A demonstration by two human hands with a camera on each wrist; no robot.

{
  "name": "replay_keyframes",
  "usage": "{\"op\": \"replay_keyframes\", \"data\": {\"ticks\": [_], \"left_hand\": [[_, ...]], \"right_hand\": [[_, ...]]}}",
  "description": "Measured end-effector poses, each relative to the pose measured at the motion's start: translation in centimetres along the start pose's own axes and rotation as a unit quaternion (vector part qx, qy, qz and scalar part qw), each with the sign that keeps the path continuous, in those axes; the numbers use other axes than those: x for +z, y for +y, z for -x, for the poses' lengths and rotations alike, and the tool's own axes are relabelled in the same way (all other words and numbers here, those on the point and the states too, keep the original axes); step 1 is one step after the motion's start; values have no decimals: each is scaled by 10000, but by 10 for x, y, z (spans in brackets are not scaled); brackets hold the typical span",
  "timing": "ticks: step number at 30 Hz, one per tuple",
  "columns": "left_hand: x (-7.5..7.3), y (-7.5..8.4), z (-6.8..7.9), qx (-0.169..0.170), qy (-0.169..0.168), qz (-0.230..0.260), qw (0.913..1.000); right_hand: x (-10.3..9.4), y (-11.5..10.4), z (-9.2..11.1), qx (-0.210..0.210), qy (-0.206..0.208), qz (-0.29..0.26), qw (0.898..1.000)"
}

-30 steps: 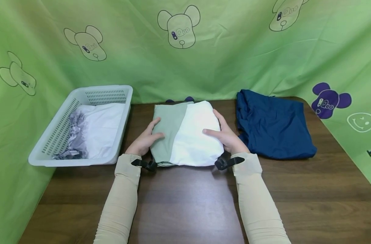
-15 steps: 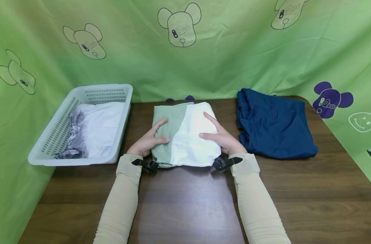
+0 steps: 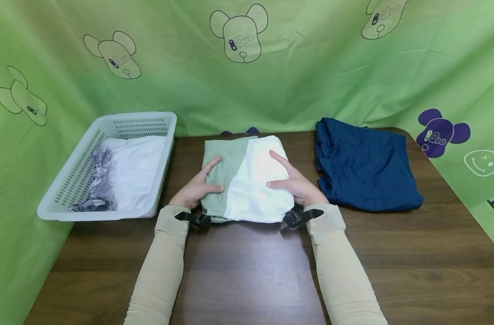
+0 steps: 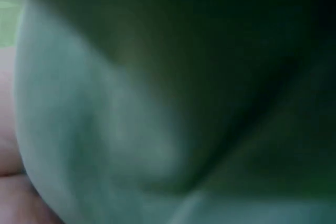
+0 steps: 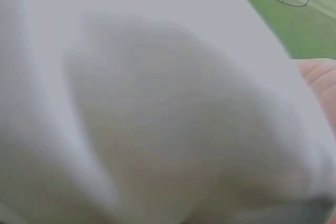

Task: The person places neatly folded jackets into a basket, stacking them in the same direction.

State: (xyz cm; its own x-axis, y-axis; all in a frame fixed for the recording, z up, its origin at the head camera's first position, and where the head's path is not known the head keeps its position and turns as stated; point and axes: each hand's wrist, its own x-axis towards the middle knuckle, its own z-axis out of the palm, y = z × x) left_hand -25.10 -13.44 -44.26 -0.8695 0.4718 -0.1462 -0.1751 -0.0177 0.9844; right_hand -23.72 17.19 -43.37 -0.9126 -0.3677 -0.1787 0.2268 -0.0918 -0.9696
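Note:
A folded garment [image 3: 234, 158], sage green on its left half and white on its right, lies mid-table. My left hand [image 3: 196, 187] grips its green side, thumb and forefinger over the top. On the white side my right hand [image 3: 301, 185] holds it likewise, thumb and a finger spread across the cloth. The other fingers are hidden at the sides. Green cloth [image 4: 68, 103] fills much of the blurred left wrist view, and white cloth [image 5: 157, 103] bulges across the right one.
At the left stands a pale plastic basket [image 3: 159, 189] with a white and grey garment [image 3: 135, 176] in it. A folded navy garment [image 3: 364, 167] lies on the right of the wooden table [image 3: 247, 266]. A green printed curtain [image 3: 173, 85] hangs behind.
Both hands have moved inward over the garment's sides, fingers and thumbs reaching further across it. The white side is pushed slightly to the left. Over the last half second little differs.

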Motion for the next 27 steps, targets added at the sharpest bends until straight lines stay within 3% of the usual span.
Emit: {"op": "replay_keyframes", "data": {"ticks": [6, 18, 27], "left_hand": [[0, 0, 0, 135, 105, 38, 9998], [6, 4, 1, -229, -30, 622, 9978], [15, -6, -3, -298, -92, 284, 9991]], "right_hand": [[1, -3, 0, -16, -28, -64, 10000], [6, 2, -3, -3, -43, -255, 9997], [8, 3, -4, -15, 53, -171, 9998]]}}
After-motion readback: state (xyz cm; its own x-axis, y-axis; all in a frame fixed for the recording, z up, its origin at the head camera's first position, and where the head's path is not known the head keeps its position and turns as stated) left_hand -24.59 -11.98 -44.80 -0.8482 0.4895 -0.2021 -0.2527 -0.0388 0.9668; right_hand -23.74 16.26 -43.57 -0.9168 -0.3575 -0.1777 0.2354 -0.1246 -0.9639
